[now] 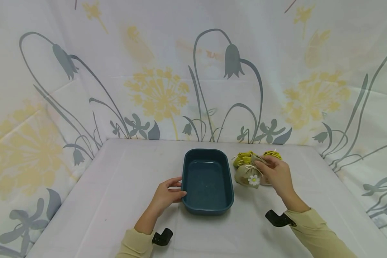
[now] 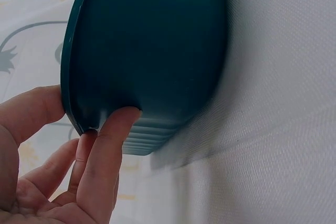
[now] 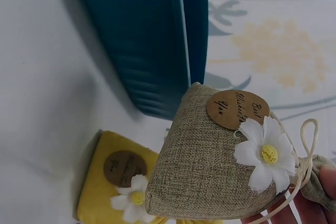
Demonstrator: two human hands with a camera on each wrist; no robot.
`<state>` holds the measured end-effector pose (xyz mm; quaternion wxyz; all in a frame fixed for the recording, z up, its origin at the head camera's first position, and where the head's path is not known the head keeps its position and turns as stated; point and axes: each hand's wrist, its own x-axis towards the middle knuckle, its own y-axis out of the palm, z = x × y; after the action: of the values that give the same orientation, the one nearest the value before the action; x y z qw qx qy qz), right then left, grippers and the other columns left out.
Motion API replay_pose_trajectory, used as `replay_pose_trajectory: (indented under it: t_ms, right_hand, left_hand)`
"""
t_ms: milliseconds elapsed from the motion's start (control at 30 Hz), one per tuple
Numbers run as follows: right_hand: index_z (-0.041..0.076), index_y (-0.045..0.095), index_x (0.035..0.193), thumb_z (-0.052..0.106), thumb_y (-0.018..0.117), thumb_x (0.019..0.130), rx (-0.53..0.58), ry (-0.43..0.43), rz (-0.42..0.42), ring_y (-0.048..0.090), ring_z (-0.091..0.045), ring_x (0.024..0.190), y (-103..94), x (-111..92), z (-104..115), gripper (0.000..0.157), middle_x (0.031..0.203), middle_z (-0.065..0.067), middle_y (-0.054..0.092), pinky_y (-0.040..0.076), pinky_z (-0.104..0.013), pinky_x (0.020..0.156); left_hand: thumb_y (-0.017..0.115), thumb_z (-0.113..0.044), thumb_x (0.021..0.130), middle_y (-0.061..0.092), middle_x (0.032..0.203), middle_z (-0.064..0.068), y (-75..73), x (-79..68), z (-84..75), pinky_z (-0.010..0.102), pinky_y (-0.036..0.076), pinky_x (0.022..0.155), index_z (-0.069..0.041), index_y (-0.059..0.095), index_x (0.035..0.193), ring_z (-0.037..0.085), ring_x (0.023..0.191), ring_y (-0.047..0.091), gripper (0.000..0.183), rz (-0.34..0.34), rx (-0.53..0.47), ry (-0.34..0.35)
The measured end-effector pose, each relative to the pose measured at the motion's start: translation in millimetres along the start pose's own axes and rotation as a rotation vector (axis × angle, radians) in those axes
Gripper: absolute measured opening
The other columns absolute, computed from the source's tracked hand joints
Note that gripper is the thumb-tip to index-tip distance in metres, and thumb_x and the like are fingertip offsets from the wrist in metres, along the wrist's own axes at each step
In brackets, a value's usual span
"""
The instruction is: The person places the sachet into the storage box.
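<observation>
A dark teal plastic bin (image 1: 208, 212) stands on the table, its inside bare. My left hand (image 1: 167, 193) grips the bin's left rim near the front corner; in the left wrist view the thumb and fingers (image 2: 100, 166) pinch that rim. To the right of the bin, my right hand (image 1: 276, 175) holds a grey-brown linen sachet (image 1: 245, 176) by its gathered neck. The right wrist view shows this sachet (image 3: 205, 166) with a white cloth daisy, a round brown label and a pale cord. A yellow sachet (image 3: 113, 174) lies below it.
Yellow-green sachets (image 1: 244, 157) are grouped behind the held one, and another yellow one (image 1: 272, 154) sits behind the right hand. A pale cloth covers the table (image 1: 125, 168). A flower-printed curtain (image 1: 167, 71) rises along the back and sides.
</observation>
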<state>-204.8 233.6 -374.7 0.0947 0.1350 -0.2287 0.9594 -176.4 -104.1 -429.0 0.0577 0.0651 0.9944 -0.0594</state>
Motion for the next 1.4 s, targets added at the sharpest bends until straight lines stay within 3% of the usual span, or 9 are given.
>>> replay_pose_trajectory:
  t_ms: [100, 367, 733, 833, 1000, 1400]
  right_hand:
    - [-0.009, 0.063, 0.107, 0.017, 0.068, 0.087, 0.005, -0.012, 0.004, 0.057, 0.005, 0.075, 2.9, 4.1, 3.0, 0.033, 0.099, -0.02, 0.063, 0.051, -0.016, 0.058]
    - [-0.008, 0.062, 0.108, 0.022, 0.066, 0.088, 0.025, 0.015, 0.046, 0.059, 0.003, 0.076, 10.8, 14.7, 7.1, 0.036, 0.103, -0.02, 0.062, 0.052, -0.016, 0.062]
    - [-0.006, 0.063, 0.11, 0.022, 0.066, 0.088, 0.036, -0.006, 0.084, 0.059, 0.005, 0.077, 24.2, 24.3, 18.0, 0.035, 0.105, -0.021, 0.064, 0.053, -0.017, 0.063]
    - [-0.006, 0.063, 0.111, 0.021, 0.066, 0.088, 0.072, -0.001, 0.1, 0.06, 0.002, 0.078, 28.7, 26.8, 21.1, 0.035, 0.105, -0.021, 0.063, 0.054, -0.019, 0.064]
    - [-0.005, 0.062, 0.112, 0.022, 0.066, 0.088, 0.102, 0.011, 0.128, 0.061, -0.003, 0.078, 35.8, 32.5, 20.9, 0.036, 0.104, -0.02, 0.062, 0.055, -0.022, 0.065]
    - [-0.004, 0.063, 0.112, 0.022, 0.065, 0.089, 0.051, 0.005, 0.155, 0.063, -0.021, 0.088, 56.0, 46.1, 24.2, 0.034, 0.106, -0.02, 0.062, 0.055, -0.022, 0.067]
  left_hand:
    - [0.069, 0.001, 0.081, 0.053, 0.115, 0.02, -1.0, 5.2, 9.0, 0.035, 0.057, 0.07, 0.002, 0.047, 0.133, 0.027, 0.099, 0.061, 0.057, -0.004, -0.005, 0.004]
    - [0.07, -0.001, 0.081, 0.053, 0.116, 0.02, -0.5, 9.5, 13.7, 0.035, 0.057, 0.071, 0.001, 0.047, 0.134, 0.027, 0.1, 0.061, 0.058, -0.005, 0.002, 0.008]
    - [0.068, 0.004, 0.081, 0.05, 0.118, 0.026, 0.0, 3.2, 1.3, 0.036, 0.056, 0.071, 0.006, 0.045, 0.133, 0.031, 0.101, 0.06, 0.057, 0.015, -0.004, 0.001]
    - [0.067, 0.004, 0.081, 0.05, 0.118, 0.027, -0.1, 2.3, -0.5, 0.036, 0.056, 0.071, 0.007, 0.044, 0.133, 0.031, 0.101, 0.06, 0.057, 0.018, -0.001, 0.0]
    - [0.069, 0.002, 0.081, 0.05, 0.119, 0.024, -1.0, 7.1, 9.3, 0.036, 0.056, 0.071, 0.003, 0.046, 0.134, 0.028, 0.1, 0.06, 0.058, 0.009, -0.016, 0.002]
    - [0.07, 0.0, 0.081, 0.051, 0.119, 0.023, -2.1, 8.4, 14.0, 0.035, 0.056, 0.071, 0.001, 0.047, 0.134, 0.027, 0.099, 0.061, 0.058, 0.004, -0.016, -0.006]
